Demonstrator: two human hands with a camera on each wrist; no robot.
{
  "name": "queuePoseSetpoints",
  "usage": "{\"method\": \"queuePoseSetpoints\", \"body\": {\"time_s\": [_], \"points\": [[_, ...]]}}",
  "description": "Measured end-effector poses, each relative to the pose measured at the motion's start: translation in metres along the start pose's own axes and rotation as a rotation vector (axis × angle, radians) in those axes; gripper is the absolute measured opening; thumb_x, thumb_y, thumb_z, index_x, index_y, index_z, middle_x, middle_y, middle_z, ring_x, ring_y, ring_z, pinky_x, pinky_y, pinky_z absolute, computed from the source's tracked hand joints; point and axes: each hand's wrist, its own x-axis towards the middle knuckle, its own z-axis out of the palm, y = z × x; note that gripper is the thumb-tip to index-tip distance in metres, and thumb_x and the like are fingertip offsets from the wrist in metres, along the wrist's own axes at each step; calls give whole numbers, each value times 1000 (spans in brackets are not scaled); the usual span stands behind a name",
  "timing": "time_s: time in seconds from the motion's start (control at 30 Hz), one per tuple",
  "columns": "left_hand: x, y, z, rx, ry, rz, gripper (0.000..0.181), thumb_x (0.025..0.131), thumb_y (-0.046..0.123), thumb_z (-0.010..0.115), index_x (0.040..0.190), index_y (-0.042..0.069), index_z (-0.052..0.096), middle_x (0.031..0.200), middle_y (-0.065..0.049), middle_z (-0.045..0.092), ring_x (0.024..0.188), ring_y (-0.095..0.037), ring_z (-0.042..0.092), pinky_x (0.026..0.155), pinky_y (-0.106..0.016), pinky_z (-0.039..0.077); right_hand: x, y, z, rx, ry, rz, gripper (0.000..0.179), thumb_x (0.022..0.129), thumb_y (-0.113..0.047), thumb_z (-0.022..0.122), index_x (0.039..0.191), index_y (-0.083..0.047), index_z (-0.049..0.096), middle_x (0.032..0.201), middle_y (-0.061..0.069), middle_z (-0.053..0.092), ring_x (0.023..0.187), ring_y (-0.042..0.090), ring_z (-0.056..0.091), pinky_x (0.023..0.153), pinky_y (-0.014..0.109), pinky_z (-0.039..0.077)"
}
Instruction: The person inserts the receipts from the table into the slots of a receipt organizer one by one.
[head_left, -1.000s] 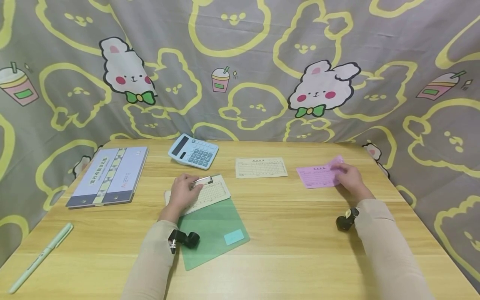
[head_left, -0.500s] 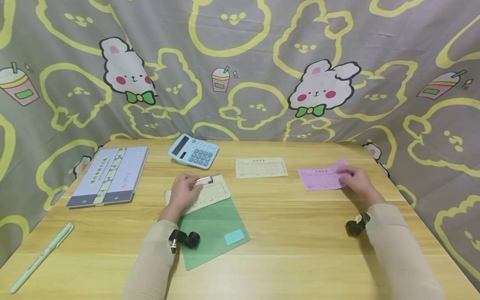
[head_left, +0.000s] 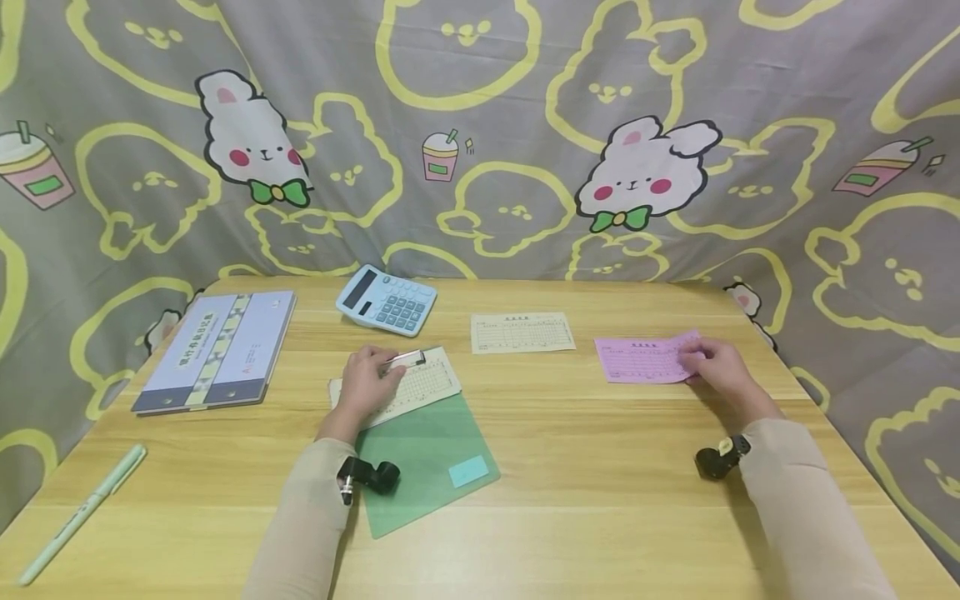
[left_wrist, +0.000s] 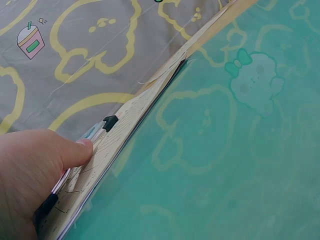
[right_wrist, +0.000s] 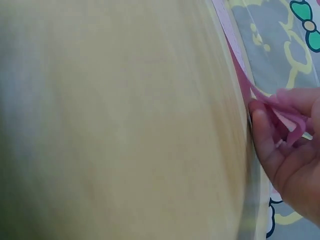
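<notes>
On the table's left half lies a green clipboard [head_left: 423, 467] with a sheaf of cream printed forms [head_left: 427, 387] under its metal clip [head_left: 407, 359]. My left hand [head_left: 367, 383] grips the clip, thumb along its near side; the left wrist view shows the thumb [left_wrist: 77, 152] against the clip, with the other fingers hidden. At the right, my right hand [head_left: 720, 371] pinches the right edge of a pink printed slip [head_left: 641, 360]. In the right wrist view the slip's end [right_wrist: 295, 122] curls between thumb and fingers.
A cream form [head_left: 522, 333] lies alone at the back middle. A blue calculator [head_left: 390, 302] stands behind the clipboard. To the left are a lilac account book [head_left: 217, 350] and a pale green pen [head_left: 82, 517]. A patterned curtain [head_left: 480, 167] closes off the back.
My right hand has shifted right and slightly nearer, drawing the pink slip along; its lifted corner now lies flatter. The left hand stays on the clip.
</notes>
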Motion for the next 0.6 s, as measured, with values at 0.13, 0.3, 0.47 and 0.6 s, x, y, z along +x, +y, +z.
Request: {"method": "queuePoseSetpoints", "body": {"time_s": [0.13,0.3,0.47,0.6], "points": [[0,0,0,-3,3,4,37,83,25,56,112,3,56,106,-14,46,99,-29,38,82,-42,31,-4,0,-1,2,-13,-29,26,80,4,41,101,17,49,86,24,50,64,11,50,52,25,46],[0,-1,0,-9,14,12,36,83,24,56,111,2,57,105,-14,47,98,-29,38,82,-43,31,-8,-2,-2,47,-44,7,32,76,7,42,105,17,47,86,22,51,64,11,50,52,25,45],[0,0,0,-12,5,2,37,83,25,56,112,3,56,106,-14,46,98,-29,38,82,-42,31,-9,-2,-5,-8,-41,25,29,78,4,46,104,16,48,87,22,52,65,9,51,54,24,46],[-1,0,-1,-14,0,-4,37,83,25,56,113,3,56,106,-14,46,98,-29,37,81,-43,31,-8,0,-9,-28,-74,42,30,78,4,44,106,16,47,89,23,52,65,10,52,54,25,47]]}}
